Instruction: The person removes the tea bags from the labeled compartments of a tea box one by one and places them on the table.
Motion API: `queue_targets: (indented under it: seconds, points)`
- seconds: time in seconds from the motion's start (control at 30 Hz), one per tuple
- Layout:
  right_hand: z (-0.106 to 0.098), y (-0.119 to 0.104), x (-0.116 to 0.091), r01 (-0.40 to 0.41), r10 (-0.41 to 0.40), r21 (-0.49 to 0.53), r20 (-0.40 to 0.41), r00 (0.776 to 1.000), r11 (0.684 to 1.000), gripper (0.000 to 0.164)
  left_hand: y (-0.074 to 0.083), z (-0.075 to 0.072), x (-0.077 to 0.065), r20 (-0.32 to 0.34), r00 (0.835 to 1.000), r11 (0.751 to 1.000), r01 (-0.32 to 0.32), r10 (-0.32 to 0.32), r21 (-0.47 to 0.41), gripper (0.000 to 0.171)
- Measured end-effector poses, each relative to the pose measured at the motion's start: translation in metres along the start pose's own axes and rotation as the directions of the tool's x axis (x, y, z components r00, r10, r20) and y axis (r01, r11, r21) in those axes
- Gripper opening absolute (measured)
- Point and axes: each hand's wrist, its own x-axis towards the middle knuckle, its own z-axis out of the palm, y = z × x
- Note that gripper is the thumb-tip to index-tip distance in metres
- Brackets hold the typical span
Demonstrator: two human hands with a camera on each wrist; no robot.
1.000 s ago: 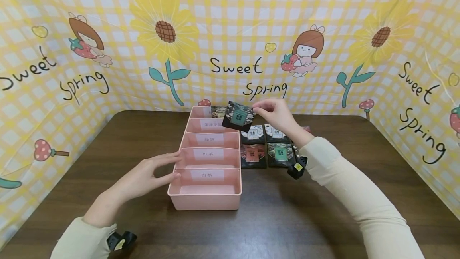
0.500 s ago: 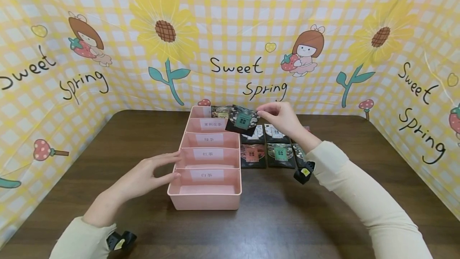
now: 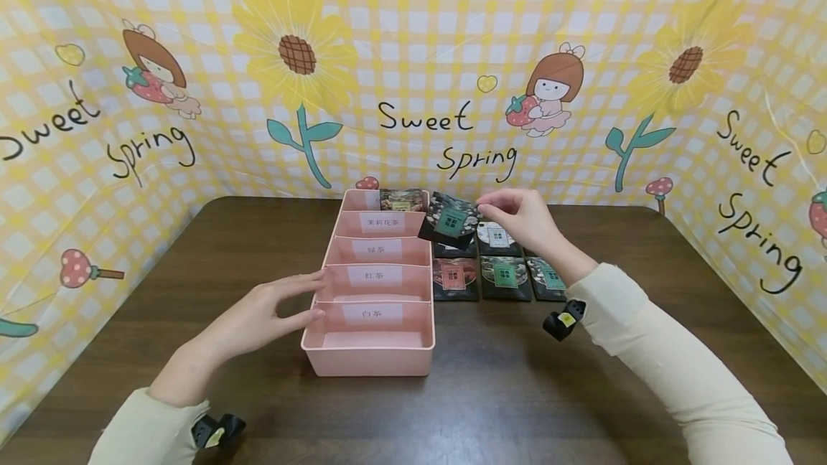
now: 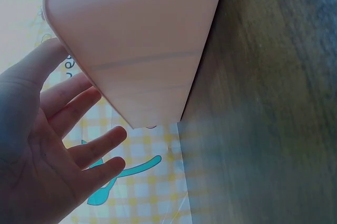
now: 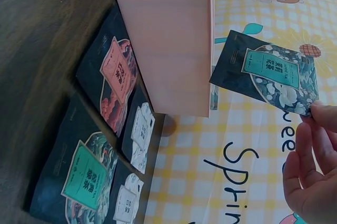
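Observation:
My right hand [image 3: 526,221] pinches a dark tea sachet [image 3: 450,221] with a teal label by its upper right corner. In the head view the sachet is tilted and overlaps the right rim near the back of the pink divided box [image 3: 367,363]. The right wrist view shows the sachet [image 5: 267,74] raised above the box rim, its label facing the camera. My left hand [image 3: 255,318] touches the box's left side with fingers spread and lightly bent; in the left wrist view, the thumb and fingers of this hand [image 4: 58,145] lie along the rim.
Another tea sachet [image 3: 402,201] with a yellowish label stands in the rearmost compartment. Labelled dividers [image 3: 375,277] split the box. On the table [image 3: 491,393], right of the box, lie sachets with red [image 3: 455,277], green [image 3: 505,275] and white [image 3: 497,236] labels. A checked cloth [image 3: 413,56] hangs behind.
The right hand and the teal-labelled sachet have shifted right and slightly down, away from over the box's rear compartments. The left hand has stayed against the box.

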Motion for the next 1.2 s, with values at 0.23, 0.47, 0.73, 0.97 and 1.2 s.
queue_targets:
  seconds: [0.23,0.47,0.73,0.97,1.2]
  points:
    - [-0.004,0.001,-0.008,-0.006,0.006,-0.002,0.006,1.0,1.0,0.022,-0.001,0.0,0.001,-0.001,1.0,1.0,0.002,-0.002,0.002,0.051]
    - [-0.007,0.001,-0.016,-0.019,0.019,-0.012,0.014,1.0,1.0,0.021,-0.001,0.0,0.001,-0.003,1.0,1.0,-0.005,0.005,0.005,0.05]
    - [-0.007,0.004,-0.025,-0.013,0.013,-0.003,0.035,0.999,1.0,0.02,0.0,0.0,0.0,0.001,1.0,1.0,-0.002,0.002,0.003,0.049]
    - [-0.006,0.006,-0.033,-0.007,0.006,0.014,0.049,0.999,1.0,0.019,0.0,0.0,0.0,0.004,1.0,1.0,0.003,-0.003,0.002,0.049]
    - [-0.006,0.008,-0.04,0.007,-0.008,0.024,0.05,0.999,1.0,0.019,0.0,0.0,0.0,0.0,1.0,1.0,-0.001,0.001,0.001,0.049]
